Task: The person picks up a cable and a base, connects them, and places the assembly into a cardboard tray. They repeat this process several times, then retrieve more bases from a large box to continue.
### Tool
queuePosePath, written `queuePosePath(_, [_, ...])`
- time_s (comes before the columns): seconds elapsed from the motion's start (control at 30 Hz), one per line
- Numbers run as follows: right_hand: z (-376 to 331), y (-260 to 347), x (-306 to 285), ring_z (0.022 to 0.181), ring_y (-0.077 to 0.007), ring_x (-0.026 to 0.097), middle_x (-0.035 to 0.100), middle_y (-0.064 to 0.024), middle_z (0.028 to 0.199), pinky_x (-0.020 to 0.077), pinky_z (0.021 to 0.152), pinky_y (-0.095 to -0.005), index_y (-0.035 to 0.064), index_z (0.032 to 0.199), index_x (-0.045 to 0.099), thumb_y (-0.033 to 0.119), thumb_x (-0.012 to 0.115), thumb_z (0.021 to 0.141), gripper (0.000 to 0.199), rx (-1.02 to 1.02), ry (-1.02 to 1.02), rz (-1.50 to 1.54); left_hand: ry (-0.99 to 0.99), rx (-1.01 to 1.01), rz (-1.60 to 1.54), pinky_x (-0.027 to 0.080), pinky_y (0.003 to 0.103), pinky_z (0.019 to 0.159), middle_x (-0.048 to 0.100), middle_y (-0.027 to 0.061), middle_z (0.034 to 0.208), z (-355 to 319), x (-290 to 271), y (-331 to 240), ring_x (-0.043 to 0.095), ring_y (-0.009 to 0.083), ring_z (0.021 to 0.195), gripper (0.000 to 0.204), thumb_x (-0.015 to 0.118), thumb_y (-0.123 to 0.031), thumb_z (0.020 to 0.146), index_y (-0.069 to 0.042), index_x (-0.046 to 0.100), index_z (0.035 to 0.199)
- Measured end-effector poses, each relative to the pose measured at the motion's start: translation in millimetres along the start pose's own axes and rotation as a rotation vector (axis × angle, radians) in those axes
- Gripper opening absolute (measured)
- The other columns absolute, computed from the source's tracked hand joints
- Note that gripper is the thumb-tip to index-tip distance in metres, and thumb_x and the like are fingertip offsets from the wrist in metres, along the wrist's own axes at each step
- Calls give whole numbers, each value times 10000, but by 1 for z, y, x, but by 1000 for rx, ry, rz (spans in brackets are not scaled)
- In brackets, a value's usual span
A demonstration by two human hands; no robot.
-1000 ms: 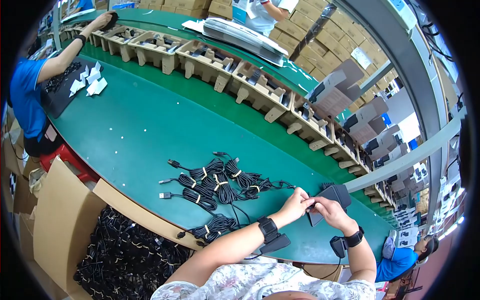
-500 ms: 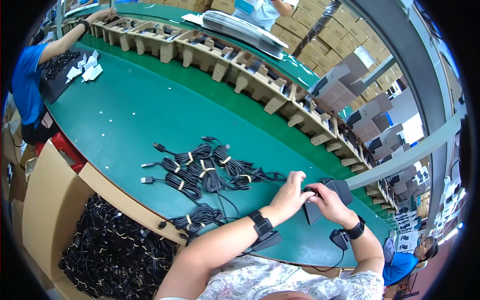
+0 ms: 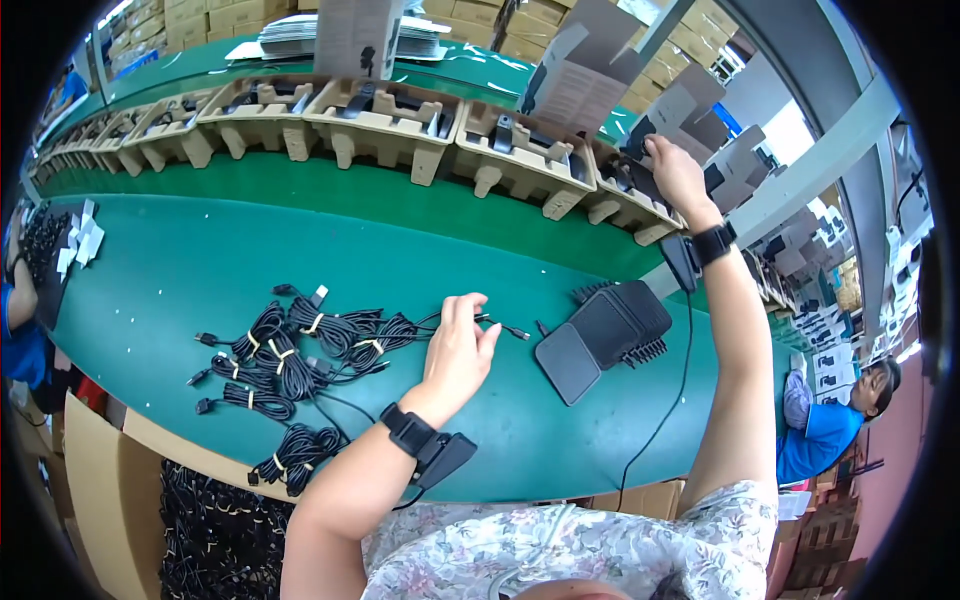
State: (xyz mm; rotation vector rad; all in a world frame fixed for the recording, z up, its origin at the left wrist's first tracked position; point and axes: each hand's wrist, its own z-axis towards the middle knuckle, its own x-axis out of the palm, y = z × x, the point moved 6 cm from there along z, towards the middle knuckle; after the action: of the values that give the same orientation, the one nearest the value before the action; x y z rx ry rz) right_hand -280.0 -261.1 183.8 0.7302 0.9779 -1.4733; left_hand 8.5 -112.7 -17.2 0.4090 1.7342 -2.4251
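Observation:
My left hand [image 3: 458, 350] hovers by the cable bundles with thumb and fingers apart, close to a loose cable end with a plug [image 3: 516, 331]. Several black coiled cables [image 3: 295, 365], tied with pale bands, lie left of it on the green table. My right hand [image 3: 678, 178] reaches out over a pulp tray [image 3: 632, 208] at the far right. Its fingers are bent together beside something dark, too hidden to name. Between my arms on the table rests a stack of black flat pieces [image 3: 620, 322] with ridged edges, one flat black piece [image 3: 568, 365] leaning out in front.
A row of pulp trays [image 3: 385, 130] with black parts lines the far side. Printed open boxes [image 3: 582, 75] stand behind them. A carton of cables [image 3: 220, 530] sits below the near edge. A metal post [image 3: 810, 165] rises at right. Co-workers sit at both sides.
My right hand has left my left hand's side and stretched out to the tray at far right. The left hand has opened out. My view has turned, so the cables appear further left.

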Motion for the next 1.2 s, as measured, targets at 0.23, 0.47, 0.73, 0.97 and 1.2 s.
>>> queuePosePath(0.23, [50,-2,64,838,-341,617,629,-216,914,489,710,-442,35,991,606,269,438,896,304,-97,237,-209,-9,-25,-12,489,340,637,489,144,1019,0,-7,6,574,211,698,363,616,-51,797,-26,443,1115])
queuePosePath(0.47, [93,-45,161,865,-368,610,628,-214,935,483,755,-441,13,952,619,296,448,885,337,-22,203,-122,-7,-40,-27,488,329,627,496,141,1007,7,-7,2,580,203,705,356,602,-22,792,-22,445,1111])
queuePosePath(0.73, [60,-9,151,904,-393,587,623,-218,962,468,782,-444,6,962,604,345,486,873,370,255,53,35,-18,-69,-19,486,335,616,497,139,1002,0,-14,8,582,206,711,343,592,1,787,-17,451,1098])
queuePosePath(0.97, [54,-46,165,929,-404,564,608,-238,979,453,802,-459,24,1021,585,393,535,843,413,177,-54,304,-2,-80,-12,486,341,612,494,135,1002,5,-7,11,579,211,714,324,591,8,785,-25,453,1077])
queuePosePath(1.2, [88,-54,185,975,-384,567,598,-232,1046,458,830,-446,26,1041,608,354,520,830,399,121,188,71,-1,-55,16,478,337,587,471,120,1008,8,-8,10,577,215,698,309,584,20,784,-47,466,1061])
